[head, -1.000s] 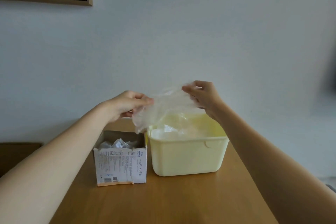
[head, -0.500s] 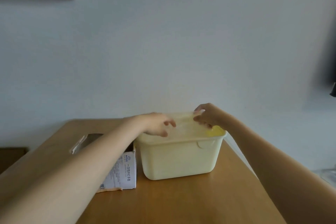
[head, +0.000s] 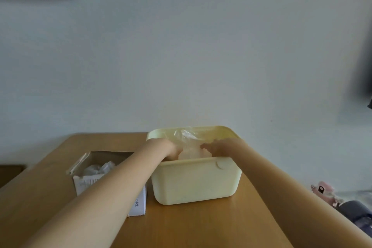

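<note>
A pale yellow plastic bin (head: 193, 184) stands on the wooden table (head: 201, 227). A clear plastic bag (head: 186, 137) lies crumpled inside it, and part of it rises toward the far rim. My left hand (head: 170, 149) reaches over the near rim into the left half of the bin, its fingers curled down into the plastic. My right hand (head: 218, 147) does the same on the right, gripping the bag with bent fingers. The fingertips of both hands are hidden by the plastic and the bin's front wall.
An open white cardboard box (head: 138, 204) holding several crumpled plastic packets (head: 100, 168) stands just left of the bin, partly behind my left forearm. A white wall is close behind the table. A pink item (head: 322, 189) and dark things lie low at the right.
Both hands have brought the clear bag down from above the bin into it and now sit below the rim. The view has tilted and shifted slightly.
</note>
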Action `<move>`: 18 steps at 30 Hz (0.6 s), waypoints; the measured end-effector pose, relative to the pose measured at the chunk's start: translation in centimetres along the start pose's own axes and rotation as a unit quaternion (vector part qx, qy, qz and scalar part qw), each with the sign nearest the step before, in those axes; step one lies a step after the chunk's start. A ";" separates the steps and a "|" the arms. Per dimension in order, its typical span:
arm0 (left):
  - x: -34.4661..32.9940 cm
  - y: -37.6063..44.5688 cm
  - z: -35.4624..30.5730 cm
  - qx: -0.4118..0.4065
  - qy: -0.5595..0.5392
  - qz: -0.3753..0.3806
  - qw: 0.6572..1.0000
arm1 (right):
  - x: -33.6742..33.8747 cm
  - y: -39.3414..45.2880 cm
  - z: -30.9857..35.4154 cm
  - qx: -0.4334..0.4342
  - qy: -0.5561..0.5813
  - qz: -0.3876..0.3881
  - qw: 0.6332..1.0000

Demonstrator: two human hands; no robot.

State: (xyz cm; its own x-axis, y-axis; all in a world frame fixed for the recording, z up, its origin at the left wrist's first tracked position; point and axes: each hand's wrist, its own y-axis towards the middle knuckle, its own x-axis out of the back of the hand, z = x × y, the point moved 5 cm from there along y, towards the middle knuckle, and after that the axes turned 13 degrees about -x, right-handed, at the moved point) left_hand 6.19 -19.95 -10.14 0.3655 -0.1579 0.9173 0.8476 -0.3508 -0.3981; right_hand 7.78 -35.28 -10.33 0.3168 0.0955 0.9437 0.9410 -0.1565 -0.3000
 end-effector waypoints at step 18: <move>3.0 -10.7 6.3 -0.122 -0.246 -0.379 0.884 | 7.6 -10.5 7.2 0.274 0.256 -0.083 0.923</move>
State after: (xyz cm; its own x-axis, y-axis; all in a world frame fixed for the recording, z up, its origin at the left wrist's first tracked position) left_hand 0.63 -10.85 -3.11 -0.0966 0.6077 0.7883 0.8344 -0.3824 0.3970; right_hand 1.20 -25.88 -0.98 0.1972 -0.4255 0.8832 0.9347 0.3534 -0.0384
